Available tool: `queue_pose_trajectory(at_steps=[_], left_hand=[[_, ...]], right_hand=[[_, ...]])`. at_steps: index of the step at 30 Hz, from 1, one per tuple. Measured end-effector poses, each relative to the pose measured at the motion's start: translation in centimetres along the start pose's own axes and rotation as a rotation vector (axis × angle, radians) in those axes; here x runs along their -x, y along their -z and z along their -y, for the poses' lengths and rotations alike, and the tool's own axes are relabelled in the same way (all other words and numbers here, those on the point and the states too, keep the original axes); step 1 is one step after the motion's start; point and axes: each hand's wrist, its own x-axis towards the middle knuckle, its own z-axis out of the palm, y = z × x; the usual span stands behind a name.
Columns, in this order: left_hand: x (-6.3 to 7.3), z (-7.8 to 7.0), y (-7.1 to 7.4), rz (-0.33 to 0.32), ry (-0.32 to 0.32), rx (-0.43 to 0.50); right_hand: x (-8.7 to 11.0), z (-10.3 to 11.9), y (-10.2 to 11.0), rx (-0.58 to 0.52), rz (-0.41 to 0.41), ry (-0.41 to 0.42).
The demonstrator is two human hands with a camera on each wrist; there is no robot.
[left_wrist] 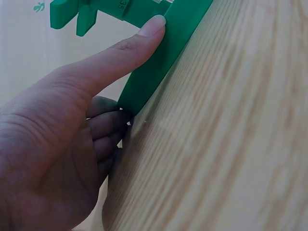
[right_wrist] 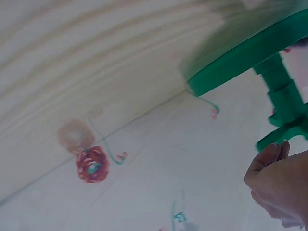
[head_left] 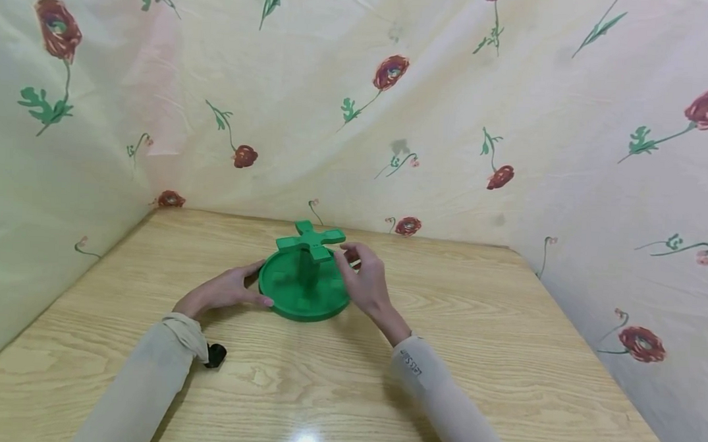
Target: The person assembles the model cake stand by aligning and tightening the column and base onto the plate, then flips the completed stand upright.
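Note:
A green stand has a round, low-rimmed base [head_left: 302,311], a central post [head_left: 308,272] and a flat four-armed cross top [head_left: 313,241]. Its base rests on the wooden table. My left hand [head_left: 229,288] grips the left side of the base; in the left wrist view the thumb [left_wrist: 153,26] lies on the rim and the other fingers curl low against its edge. On the right, my right hand [head_left: 368,277] is at the cross, thumb and curled fingers [right_wrist: 272,153] meeting at the end of one arm in the right wrist view.
The wood-grain table [head_left: 472,358] stretches around the stand. Behind it and at both sides hangs a pale cloth [head_left: 311,113] printed with red flowers. A small black object [head_left: 215,355] shows beside the left sleeve cuff.

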Motion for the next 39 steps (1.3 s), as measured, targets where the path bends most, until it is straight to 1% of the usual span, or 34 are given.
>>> queue_pose_trajectory(at_steps=[3,5,10,14,18,20,23,27,35,39], left_hand=[[0.0,-0.1,0.1,0.000,-0.001,-0.002],[0.0,0.0,0.1,0.000,-0.004,-0.002],[0.1,0.1,0.0,0.003,-0.006,-0.003],[0.1,0.3,-0.1,0.004,0.006,-0.003],[-0.1,0.3,-0.2,0.003,0.012,0.001],[-0.1,0.2,-0.1,0.002,0.013,0.007],[0.0,0.1,0.0,0.001,0.010,0.014],[0.0,0.0,0.1,0.004,0.004,0.011],[0.1,-0.2,0.0,0.003,-0.002,0.016],[0.0,-0.1,0.0,0.004,0.010,0.009]], right_hand=[[-0.7,-1.0,0.3,-0.003,-0.016,-0.025],[-1.2,-1.5,0.5,-0.010,-0.001,-0.033],[-2.0,-2.4,0.6,-0.039,0.096,-0.047],[-2.5,-2.9,0.4,-0.058,0.175,-0.063],[-2.9,-3.0,0.2,-0.092,0.224,-0.086],[-3.1,-2.9,0.2,-0.111,0.232,-0.095],[-3.2,-2.9,0.2,-0.119,0.223,-0.098],[-3.1,-3.1,0.4,-0.106,0.201,-0.091],[-2.6,-3.2,1.1,-0.093,0.215,-0.100],[-2.1,-3.1,1.3,-0.095,0.206,-0.068]])
